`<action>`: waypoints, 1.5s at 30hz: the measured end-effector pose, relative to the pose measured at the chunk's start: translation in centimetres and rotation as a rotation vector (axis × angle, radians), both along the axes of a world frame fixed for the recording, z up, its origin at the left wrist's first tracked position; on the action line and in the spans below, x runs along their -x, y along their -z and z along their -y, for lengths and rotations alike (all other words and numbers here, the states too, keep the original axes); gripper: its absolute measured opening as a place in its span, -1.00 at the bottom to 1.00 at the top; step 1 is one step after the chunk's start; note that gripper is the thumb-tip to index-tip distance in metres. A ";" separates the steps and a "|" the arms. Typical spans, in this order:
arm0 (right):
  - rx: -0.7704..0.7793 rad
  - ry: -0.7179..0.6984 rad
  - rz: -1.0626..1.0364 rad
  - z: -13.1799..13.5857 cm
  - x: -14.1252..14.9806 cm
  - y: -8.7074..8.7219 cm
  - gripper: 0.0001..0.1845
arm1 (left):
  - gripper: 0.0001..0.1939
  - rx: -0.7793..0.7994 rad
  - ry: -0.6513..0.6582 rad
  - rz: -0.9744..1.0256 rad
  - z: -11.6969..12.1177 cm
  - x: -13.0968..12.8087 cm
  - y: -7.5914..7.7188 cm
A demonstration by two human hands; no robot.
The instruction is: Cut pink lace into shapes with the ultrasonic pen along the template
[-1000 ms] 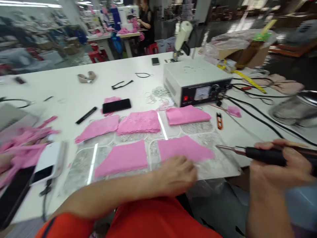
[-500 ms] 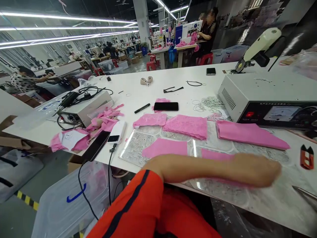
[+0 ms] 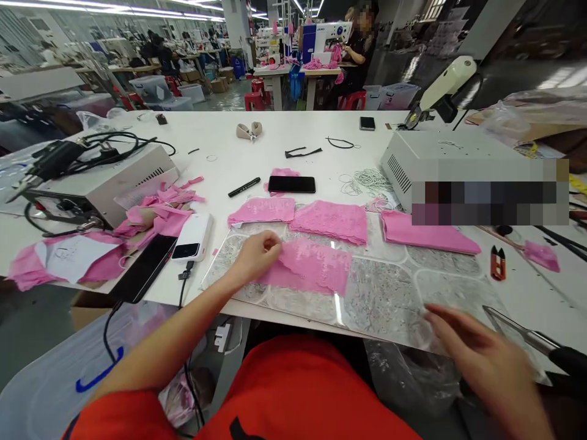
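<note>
My left hand (image 3: 257,255) is at the left end of a pink lace fabric piece (image 3: 316,266), with its fingers pinched on the edge. That piece lies on the clear, grey-patterned mat (image 3: 380,293) near the table's front edge. My right hand (image 3: 481,348) is over the mat's front right part, fingers apart and holding nothing, slightly blurred. A pointed metal tool with a black handle (image 3: 545,342) lies beside it. Behind the lace piece are a small pink stack (image 3: 263,211), a stack of pink lace pieces (image 3: 330,221) and a folded pink stack (image 3: 426,232).
A black phone (image 3: 291,184) and a marker (image 3: 244,187) lie beyond the stacks. Machine boxes stand left (image 3: 105,189) and right (image 3: 413,146). Pink scraps (image 3: 156,211), a power bank (image 3: 192,237) and a dark phone (image 3: 144,269) are at left; red-handled snips (image 3: 498,263) at right.
My left arm, stretched across to the right before, has drawn back, its hand now on the lace piece. My right hand has come into view. A lace piece now shows where plain pink pieces lay.
</note>
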State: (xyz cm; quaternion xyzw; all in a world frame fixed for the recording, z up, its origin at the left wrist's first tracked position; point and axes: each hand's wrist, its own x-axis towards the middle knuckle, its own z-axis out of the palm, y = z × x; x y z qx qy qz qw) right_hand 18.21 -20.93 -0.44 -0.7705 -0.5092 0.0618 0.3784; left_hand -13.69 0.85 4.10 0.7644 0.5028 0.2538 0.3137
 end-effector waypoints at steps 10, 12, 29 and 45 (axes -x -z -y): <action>0.031 -0.394 0.051 -15.0 5.0 0.0 -0.70 | -0.88 -0.117 -0.123 0.021 4.2 4.1 3.0; 0.008 -0.454 0.062 -14.7 5.6 -0.5 -0.73 | -0.89 -0.144 -0.124 0.026 4.5 4.6 3.5; -0.121 -0.709 0.397 -9.5 8.4 0.7 -0.85 | -0.87 -0.272 -0.074 -0.066 5.0 6.4 4.8; -0.189 -0.808 0.287 -10.3 7.7 0.4 -0.82 | -0.82 -0.374 0.301 -0.216 4.1 9.7 5.0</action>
